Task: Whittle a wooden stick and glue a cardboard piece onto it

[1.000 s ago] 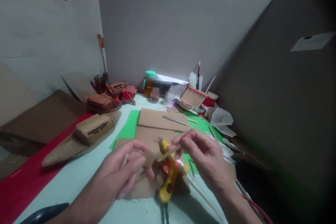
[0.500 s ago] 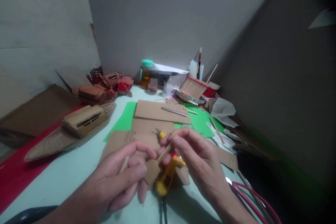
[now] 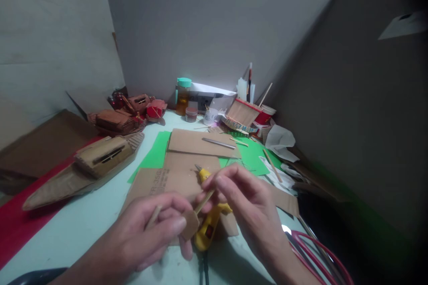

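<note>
My left hand (image 3: 150, 231) is closed, pinching a small cut piece of brown cardboard (image 3: 191, 225) between thumb and fingers. A pale stick (image 3: 154, 217) also pokes up from between its fingers. Closed too, my right hand (image 3: 245, 200) grips a thin wooden stick (image 3: 203, 201) with thumb and fingertips. That stick's lower end meets the cardboard piece's upper edge; whether it is stuck there I cannot tell. Just beneath the hands lies a yellow glue gun (image 3: 205, 234), its nozzle pointing away and its cord running toward me. My right fingers hide its middle.
Brown cardboard sheets (image 3: 187, 173) lie over green paper (image 3: 152, 151), with a metal blade (image 3: 219, 143) on top. A cardboard model boat (image 3: 87, 164) stands left. Behind are reddish models (image 3: 115, 120), a teal-lidded jar (image 3: 183, 98) and a red-edged box (image 3: 244, 112). Red cable (image 3: 321, 245) loops at right.
The view has shifted slightly, so the table's things sit a little farther left. Both hands keep their holds, and the stick still meets the cardboard piece. A red light on the glue gun no longer shows.
</note>
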Demonstrator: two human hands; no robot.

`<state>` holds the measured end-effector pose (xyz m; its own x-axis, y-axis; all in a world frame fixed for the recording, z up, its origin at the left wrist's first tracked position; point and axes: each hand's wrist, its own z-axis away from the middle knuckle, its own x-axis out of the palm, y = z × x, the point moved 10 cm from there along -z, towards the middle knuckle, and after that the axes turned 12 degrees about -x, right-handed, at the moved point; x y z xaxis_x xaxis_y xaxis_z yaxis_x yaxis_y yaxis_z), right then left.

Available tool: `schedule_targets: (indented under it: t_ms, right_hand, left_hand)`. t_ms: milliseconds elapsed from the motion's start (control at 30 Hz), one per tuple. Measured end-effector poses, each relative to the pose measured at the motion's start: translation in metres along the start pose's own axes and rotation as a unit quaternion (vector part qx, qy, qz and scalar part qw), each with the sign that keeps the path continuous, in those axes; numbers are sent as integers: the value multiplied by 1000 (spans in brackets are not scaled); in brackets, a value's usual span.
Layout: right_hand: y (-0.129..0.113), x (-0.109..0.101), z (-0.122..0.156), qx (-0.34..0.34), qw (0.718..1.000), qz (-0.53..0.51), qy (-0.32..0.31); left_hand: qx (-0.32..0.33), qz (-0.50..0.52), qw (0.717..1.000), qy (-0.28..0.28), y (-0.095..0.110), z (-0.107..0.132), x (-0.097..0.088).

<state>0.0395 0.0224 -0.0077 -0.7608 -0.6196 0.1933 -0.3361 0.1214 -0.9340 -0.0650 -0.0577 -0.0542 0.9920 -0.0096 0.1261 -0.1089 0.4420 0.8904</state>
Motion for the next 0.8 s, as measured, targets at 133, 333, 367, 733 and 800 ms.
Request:
schedule_targets:
  t_ms: [133, 333, 367, 733, 800]
  right_hand:
    - [-3, 11, 2, 4, 999, 14, -52]
    - [11, 40, 12, 82, 976, -36, -200]
    - [11, 44, 14, 86, 970, -67, -217]
    - [15, 41, 14, 92, 971, -92, -200]
    - [19, 40, 16, 104, 973, -82, -190]
  left_hand:
    - [-11, 9, 1000, 3, -1, -1, -2]
    - [-18, 10, 1000, -16, 7, 5, 2]
    - [-20, 6, 999, -27, 8, 6, 4]
    - [-71, 194, 961, -185, -12, 1, 26]
    - [-65, 182, 966, -170, -11, 0, 25]
